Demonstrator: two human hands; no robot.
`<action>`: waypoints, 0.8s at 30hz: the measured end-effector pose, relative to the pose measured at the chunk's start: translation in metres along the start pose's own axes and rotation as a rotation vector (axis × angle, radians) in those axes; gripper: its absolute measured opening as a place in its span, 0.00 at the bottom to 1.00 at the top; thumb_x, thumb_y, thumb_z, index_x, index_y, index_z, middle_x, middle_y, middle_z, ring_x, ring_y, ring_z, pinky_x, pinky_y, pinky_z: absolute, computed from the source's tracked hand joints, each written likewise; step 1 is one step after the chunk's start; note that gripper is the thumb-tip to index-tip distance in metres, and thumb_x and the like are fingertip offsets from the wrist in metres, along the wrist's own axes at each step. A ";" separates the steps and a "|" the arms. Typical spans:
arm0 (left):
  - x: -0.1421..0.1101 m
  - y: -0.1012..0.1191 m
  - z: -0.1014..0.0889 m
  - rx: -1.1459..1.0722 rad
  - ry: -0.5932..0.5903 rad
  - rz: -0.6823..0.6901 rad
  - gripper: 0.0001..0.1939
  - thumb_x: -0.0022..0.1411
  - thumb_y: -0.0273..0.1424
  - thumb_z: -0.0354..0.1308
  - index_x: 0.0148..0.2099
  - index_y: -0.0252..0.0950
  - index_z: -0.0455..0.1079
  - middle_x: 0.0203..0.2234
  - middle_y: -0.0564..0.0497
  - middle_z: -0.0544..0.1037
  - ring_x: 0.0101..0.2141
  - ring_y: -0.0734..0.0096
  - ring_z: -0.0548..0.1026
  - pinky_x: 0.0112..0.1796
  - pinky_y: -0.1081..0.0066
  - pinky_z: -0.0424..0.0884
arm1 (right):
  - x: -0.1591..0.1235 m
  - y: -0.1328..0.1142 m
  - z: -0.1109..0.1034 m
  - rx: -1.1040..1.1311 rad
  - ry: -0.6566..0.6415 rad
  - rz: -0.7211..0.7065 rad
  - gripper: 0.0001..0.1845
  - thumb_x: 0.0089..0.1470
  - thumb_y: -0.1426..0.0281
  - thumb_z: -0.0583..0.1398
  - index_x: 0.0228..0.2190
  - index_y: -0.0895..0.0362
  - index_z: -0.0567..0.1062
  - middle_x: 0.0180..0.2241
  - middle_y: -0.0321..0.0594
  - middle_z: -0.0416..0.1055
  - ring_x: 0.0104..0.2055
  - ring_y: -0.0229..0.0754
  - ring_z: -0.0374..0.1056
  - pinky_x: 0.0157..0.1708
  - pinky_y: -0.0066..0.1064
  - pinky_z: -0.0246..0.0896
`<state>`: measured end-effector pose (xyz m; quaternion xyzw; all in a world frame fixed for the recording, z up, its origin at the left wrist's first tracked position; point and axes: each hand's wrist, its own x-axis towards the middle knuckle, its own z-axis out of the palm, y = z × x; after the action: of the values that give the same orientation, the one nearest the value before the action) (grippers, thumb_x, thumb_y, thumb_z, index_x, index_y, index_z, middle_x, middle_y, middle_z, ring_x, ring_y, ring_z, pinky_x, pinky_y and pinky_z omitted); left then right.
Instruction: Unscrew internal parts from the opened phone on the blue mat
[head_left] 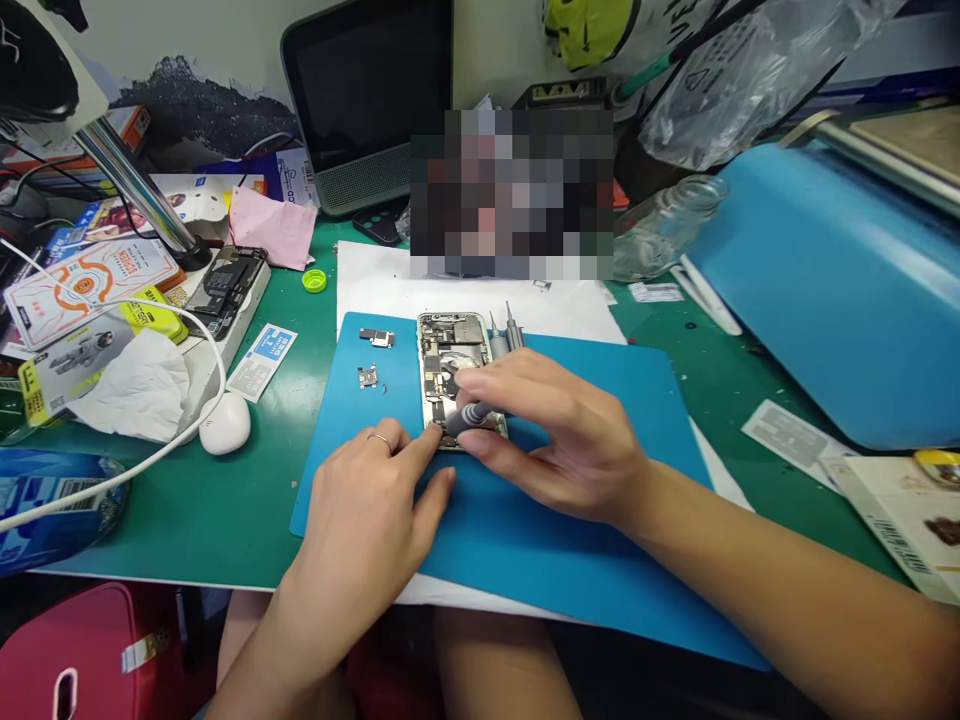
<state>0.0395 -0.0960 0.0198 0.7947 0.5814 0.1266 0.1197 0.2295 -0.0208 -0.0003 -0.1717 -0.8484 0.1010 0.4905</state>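
Note:
An opened phone (pixel 463 332) lies on a blue mat (pixel 600 560), its inner boards and plates exposed. My right hand (pixel 570 430) grips a grey screwdriver (pixel 469 420) between thumb and fingers, held slanted over the phone's lower part. The tip is hidden. With its index finger, my left hand (pixel 360 500) touches the phone's lower left edge; its thumb is apart and nothing shows in its grasp. Left of the phone lie a small metal bracket (pixel 377 338) and another small metal part (pixel 367 377). Beyond my right fingers, two more screwdrivers (pixel 514 330) are partly covered.
White paper (pixel 375 275) lies under the mat on a green table (pixel 255 500). A white cable (pixel 217 340) curves along the left, near a white earbud case (pixel 224 423) and a second opened phone (pixel 225 285). A glass jar (pixel 667 230) lies at the back right.

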 end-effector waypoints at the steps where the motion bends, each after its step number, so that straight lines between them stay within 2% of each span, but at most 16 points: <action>1: 0.000 0.000 0.000 -0.005 -0.004 -0.003 0.09 0.72 0.35 0.59 0.49 0.41 0.79 0.35 0.52 0.76 0.32 0.66 0.75 0.31 0.66 0.64 | 0.001 0.000 -0.001 -0.009 0.004 -0.002 0.31 0.62 0.76 0.62 0.65 0.54 0.67 0.40 0.43 0.81 0.37 0.44 0.76 0.37 0.37 0.75; 5: 0.000 0.000 -0.001 -0.016 -0.011 -0.005 0.09 0.72 0.35 0.59 0.49 0.41 0.79 0.35 0.53 0.76 0.32 0.67 0.75 0.31 0.67 0.63 | 0.003 -0.001 -0.003 0.007 -0.002 0.028 0.31 0.62 0.78 0.61 0.65 0.55 0.67 0.42 0.43 0.81 0.39 0.44 0.76 0.40 0.37 0.75; 10: 0.001 0.000 -0.001 -0.016 -0.013 -0.004 0.09 0.72 0.35 0.59 0.50 0.42 0.79 0.36 0.53 0.76 0.33 0.66 0.75 0.32 0.66 0.64 | 0.004 -0.001 -0.004 -0.020 -0.009 0.015 0.30 0.63 0.76 0.61 0.64 0.52 0.67 0.36 0.39 0.80 0.35 0.42 0.75 0.36 0.35 0.72; 16: 0.000 0.002 -0.002 -0.005 -0.018 -0.009 0.10 0.72 0.35 0.58 0.50 0.41 0.79 0.36 0.52 0.76 0.33 0.66 0.75 0.32 0.66 0.65 | 0.005 0.001 -0.003 0.007 0.002 -0.003 0.33 0.61 0.77 0.61 0.66 0.52 0.66 0.38 0.41 0.81 0.38 0.45 0.76 0.38 0.38 0.73; 20: 0.000 0.001 -0.002 0.002 -0.017 -0.003 0.12 0.72 0.36 0.59 0.54 0.43 0.78 0.36 0.52 0.76 0.34 0.65 0.76 0.32 0.67 0.66 | 0.005 0.000 -0.004 -0.023 -0.003 0.025 0.32 0.62 0.76 0.61 0.65 0.49 0.68 0.35 0.39 0.80 0.34 0.43 0.75 0.35 0.37 0.72; 24: 0.001 0.000 0.000 0.004 -0.002 0.003 0.16 0.72 0.36 0.59 0.59 0.43 0.75 0.36 0.53 0.76 0.35 0.64 0.78 0.33 0.66 0.68 | 0.005 -0.002 -0.005 -0.008 0.005 0.022 0.32 0.63 0.79 0.58 0.65 0.50 0.67 0.40 0.42 0.81 0.39 0.44 0.77 0.39 0.38 0.75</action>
<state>0.0401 -0.0952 0.0203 0.7960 0.5803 0.1247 0.1187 0.2308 -0.0205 0.0070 -0.1835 -0.8457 0.1025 0.4906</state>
